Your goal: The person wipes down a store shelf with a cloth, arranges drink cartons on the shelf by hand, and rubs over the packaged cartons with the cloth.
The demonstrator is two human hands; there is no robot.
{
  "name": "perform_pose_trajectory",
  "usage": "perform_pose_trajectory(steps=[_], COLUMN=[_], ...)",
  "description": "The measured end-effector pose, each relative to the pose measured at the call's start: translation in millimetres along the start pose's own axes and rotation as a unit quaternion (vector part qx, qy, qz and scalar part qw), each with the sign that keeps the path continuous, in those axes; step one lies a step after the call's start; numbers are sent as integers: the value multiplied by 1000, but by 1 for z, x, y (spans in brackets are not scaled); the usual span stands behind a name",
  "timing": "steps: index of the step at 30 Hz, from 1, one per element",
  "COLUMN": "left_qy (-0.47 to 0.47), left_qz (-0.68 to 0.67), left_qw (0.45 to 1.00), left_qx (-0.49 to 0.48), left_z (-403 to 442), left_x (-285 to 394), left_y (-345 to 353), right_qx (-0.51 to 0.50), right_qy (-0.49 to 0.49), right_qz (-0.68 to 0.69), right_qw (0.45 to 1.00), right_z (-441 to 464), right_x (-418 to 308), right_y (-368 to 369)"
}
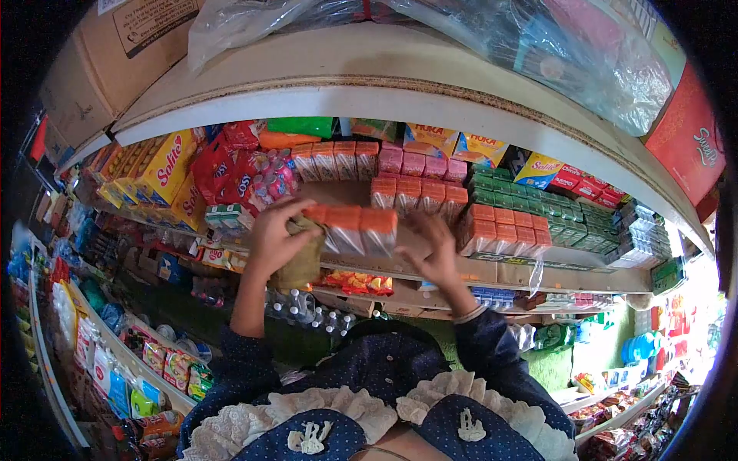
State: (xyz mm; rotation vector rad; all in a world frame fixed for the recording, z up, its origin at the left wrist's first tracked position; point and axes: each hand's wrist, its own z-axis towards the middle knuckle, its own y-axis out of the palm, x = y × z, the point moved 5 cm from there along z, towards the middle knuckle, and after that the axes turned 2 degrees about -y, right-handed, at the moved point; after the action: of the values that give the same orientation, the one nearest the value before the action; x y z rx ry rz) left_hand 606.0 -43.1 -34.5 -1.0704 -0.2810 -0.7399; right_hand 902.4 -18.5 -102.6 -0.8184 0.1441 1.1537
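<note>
My left hand (278,240) is closed on an olive cloth (300,265), which hangs down from it. Its fingers also grip the left end of a pack of small orange-and-white drink cartons (360,229), held at the front of the shelf. Beside the pack's right end is my right hand (434,252), its fingers apart and nothing in it. Behind the pack, more orange-and-white cartons (419,196) stand in rows on the shelf (569,257). Whether the right fingertips touch the pack is hard to tell.
Overhead runs a white-edged upper shelf (384,94) bearing plastic-wrapped goods and a cardboard box (127,54). Green cartons (515,192) are stacked at right, pink cartons (423,164) behind. Yellow Solite boxes (165,169) stand at left. Bottles (307,313) are below.
</note>
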Motion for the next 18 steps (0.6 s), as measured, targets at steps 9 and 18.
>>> perform_pose_trajectory(steps=[9,18], left_qy=[-84,-142], left_qz=[-38,-13], left_qw=[992,977], left_qx=[-80,-158], left_z=[-15,27], left_x=[-54,-51], left_y=[146,191], right_qx=[44,112], right_qy=[307,235], right_qz=[51,-219], right_qw=[949,941], right_z=[-65,-80], right_x=[32,40], right_y=[31,25])
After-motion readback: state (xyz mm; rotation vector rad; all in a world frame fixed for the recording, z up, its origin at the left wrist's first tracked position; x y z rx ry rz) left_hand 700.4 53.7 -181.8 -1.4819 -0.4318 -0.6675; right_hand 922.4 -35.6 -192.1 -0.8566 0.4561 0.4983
